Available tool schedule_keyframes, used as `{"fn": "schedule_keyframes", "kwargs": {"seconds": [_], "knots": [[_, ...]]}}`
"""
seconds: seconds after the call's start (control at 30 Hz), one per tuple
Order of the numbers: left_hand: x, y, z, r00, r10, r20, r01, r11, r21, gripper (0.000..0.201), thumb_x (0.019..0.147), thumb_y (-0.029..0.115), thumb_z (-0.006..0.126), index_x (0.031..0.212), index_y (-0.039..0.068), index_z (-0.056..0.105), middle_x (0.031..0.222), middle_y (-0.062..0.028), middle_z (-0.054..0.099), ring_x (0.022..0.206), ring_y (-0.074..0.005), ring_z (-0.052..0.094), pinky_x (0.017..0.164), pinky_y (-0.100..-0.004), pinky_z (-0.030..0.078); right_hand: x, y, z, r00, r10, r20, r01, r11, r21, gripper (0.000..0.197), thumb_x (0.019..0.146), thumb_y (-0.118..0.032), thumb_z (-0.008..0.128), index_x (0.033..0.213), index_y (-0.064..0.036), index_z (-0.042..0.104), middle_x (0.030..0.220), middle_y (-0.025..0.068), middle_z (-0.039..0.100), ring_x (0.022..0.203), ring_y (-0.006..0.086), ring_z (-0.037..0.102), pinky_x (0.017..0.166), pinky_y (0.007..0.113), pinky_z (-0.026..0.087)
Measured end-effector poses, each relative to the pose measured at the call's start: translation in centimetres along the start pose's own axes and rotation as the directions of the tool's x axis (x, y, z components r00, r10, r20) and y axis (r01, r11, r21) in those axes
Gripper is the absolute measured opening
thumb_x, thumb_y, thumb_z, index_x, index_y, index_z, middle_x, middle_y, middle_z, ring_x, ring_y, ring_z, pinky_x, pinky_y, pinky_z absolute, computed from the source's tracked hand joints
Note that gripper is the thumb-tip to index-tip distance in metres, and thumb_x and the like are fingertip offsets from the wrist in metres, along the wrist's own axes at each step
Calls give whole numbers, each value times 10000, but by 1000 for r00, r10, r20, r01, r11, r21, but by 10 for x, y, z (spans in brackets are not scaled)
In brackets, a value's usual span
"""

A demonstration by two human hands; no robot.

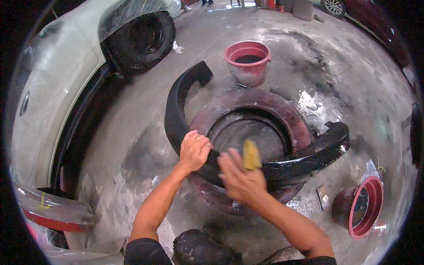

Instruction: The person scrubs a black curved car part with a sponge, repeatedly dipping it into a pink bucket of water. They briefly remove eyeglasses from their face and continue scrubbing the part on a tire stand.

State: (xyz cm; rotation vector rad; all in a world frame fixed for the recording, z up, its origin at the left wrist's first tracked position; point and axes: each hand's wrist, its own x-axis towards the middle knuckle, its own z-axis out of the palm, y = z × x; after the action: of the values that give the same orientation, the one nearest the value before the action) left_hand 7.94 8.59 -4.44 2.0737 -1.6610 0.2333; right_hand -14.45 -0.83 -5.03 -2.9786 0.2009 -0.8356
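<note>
A long, curved black fender flare [176, 104] lies across a worn tyre [289, 104] with reddish stains, which rests flat on the floor. Both ends of the flare reach out beyond the tyre. My left hand [194, 151] is closed over the flare's edge, left of its middle. Just to the right, my right hand [243, 179] is over the flare, smeared by motion. A yellow pad [251, 155] sticks out of its grip near the thumb side; blur hides its exact kind and how the fingers wrap it.
A pink bucket [248, 79] with dark contents stands beyond the tyre. Another pink bucket [380, 201] is at the right, near a small dark flat piece [323, 197]. A white vehicle [66, 57], partly under plastic film, fills the left. A dark red car [375, 22] is at far right.
</note>
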Motion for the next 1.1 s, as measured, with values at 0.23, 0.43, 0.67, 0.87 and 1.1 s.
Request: {"fn": "schedule_keyframes", "kwargs": {"seconds": [0.23, 0.43, 0.67, 0.87, 1.1], "knots": [[-12, -7, -14, 1000, -8, -17, 8, 1000, -11, 232, 932, 188, 549, 773, 97, 691, 809, -91, 655, 916, -318, 618, 1067, -478, 407, -102, 120, -68, 984, 37, 176, -25, 997, -72, 634, 996, -277, 608, 1549, -22, 431, 1638, 185, 370, 1565, 350, 272, 1270, 492, 235], [-4, 3, -5, 998, -45, -38, 44, 999, -27, 234, 917, 195, 534, 772, 93, 687, 796, -90, 659, 890, -308, 635, 1109, -490, 393, -156, 160, -87, 962, 253, 105, -237, 961, -144, 674, 898, -161, 683, 1517, -12, 462, 1598, 225, 426, 1506, 416, 377, 1255, 534, 251], [-10, -8, -5, 1000, -12, -13, 11, 999, -30, 227, 924, 172, 537, 765, 88, 675, 797, -81, 642, 893, -297, 620, 1088, -479, 399, -7, -10, 8, 960, -249, 125, 271, 940, -209, 603, 1024, -372, 510, 1519, -30, 473, 1532, 177, 508, 1489, 337, 408, 1199, 481, 375], [-7, 1, -7, 998, -20, -55, 18, 999, -45, 240, 917, 184, 535, 753, 81, 676, 783, -97, 634, 871, -322, 611, 1082, -490, 404, -147, 150, -79, 988, 17, 153, -18, 1000, 8, 627, 963, -206, 657, 1509, 29, 459, 1557, 229, 474, 1508, 384, 385, 1243, 519, 306], [-3, 2, -3, 999, -18, -38, 17, 999, -34, 215, 914, 171, 547, 761, 81, 669, 789, -95, 627, 886, -321, 608, 1072, -486, 408, -62, 39, -44, 998, -55, 42, 55, 999, 1, 492, 977, -280, 646, 1392, -20, 600, 1482, 128, 572, 1453, 303, 488, 1216, 546, 311]]}}
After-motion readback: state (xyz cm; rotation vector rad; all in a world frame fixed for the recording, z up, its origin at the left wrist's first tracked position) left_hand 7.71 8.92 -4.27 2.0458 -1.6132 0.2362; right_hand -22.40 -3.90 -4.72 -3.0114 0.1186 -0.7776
